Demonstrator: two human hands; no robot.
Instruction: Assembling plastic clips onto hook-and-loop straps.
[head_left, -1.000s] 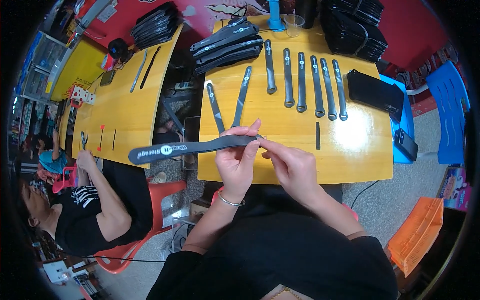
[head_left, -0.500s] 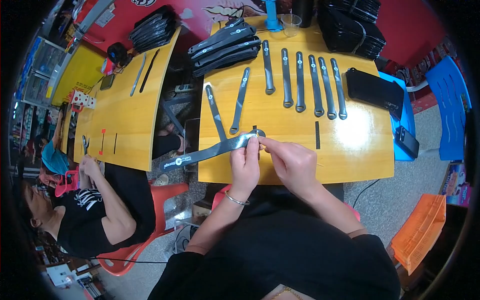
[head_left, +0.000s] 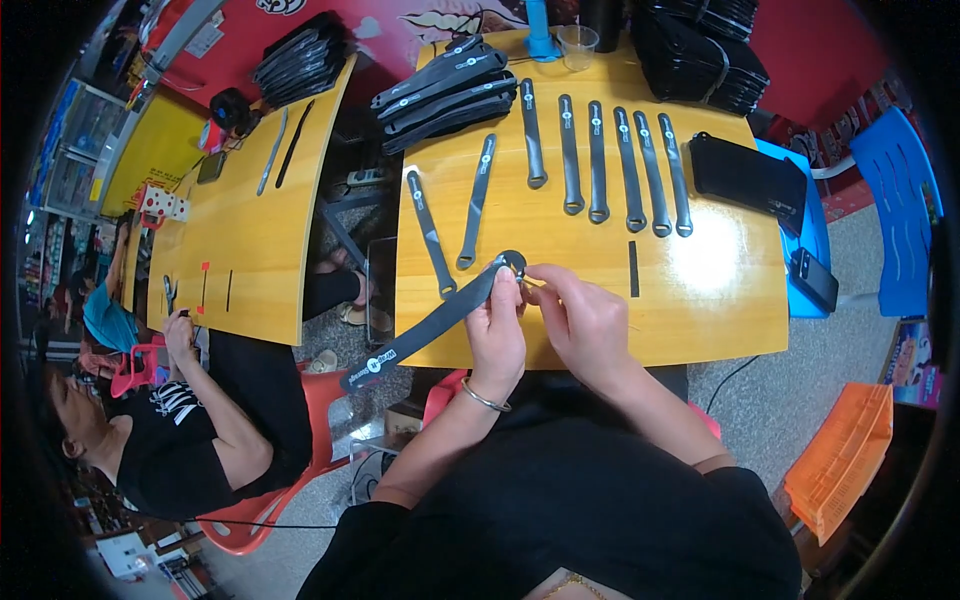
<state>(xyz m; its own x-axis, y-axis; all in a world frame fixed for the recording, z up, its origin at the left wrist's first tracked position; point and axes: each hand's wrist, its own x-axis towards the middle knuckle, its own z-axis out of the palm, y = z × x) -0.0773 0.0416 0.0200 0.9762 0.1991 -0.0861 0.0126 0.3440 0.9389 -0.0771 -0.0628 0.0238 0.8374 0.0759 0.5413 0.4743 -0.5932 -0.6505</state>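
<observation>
1. While both hands met over the near edge of the wooden table (head_left: 700,300), the left hand (head_left: 497,335) was closed around the upper end of a long dark grey blade-like strip (head_left: 432,322), with its thumb and fingers pinched just below the strip's ring-shaped end (head_left: 513,264)
2. The right hand (head_left: 583,320) was touching that same end, its fingertips (head_left: 533,276) pressed together beside the ring; whether they held some small part there could not be told
3. The strip slanted down and to the person's left from the hands, its far end hanging beyond the table edge over a red plastic chair (head_left: 320,420)
4. Just beyond the hands, two similar strips (head_left: 430,235) lay angled on the tabletop, and further back a row of five more (head_left: 610,165) lay side by side, well apart from the hands
5. A heap of dark strips (head_left: 445,90) sat at the far left corner, a clear plastic cup (head_left: 578,45) near the far edge, a stack of black pouches (head_left: 700,55) at the far right, and one flat black pouch (head_left: 750,175) to the right
6. A second wooden table (head_left: 250,220) stood to the left, where another person (head_left: 150,420) in a black shirt was seated
7. The floor was grey; a blue chair (head_left: 905,210) and an orange crate (head_left: 840,460) stood at the right
</observation>
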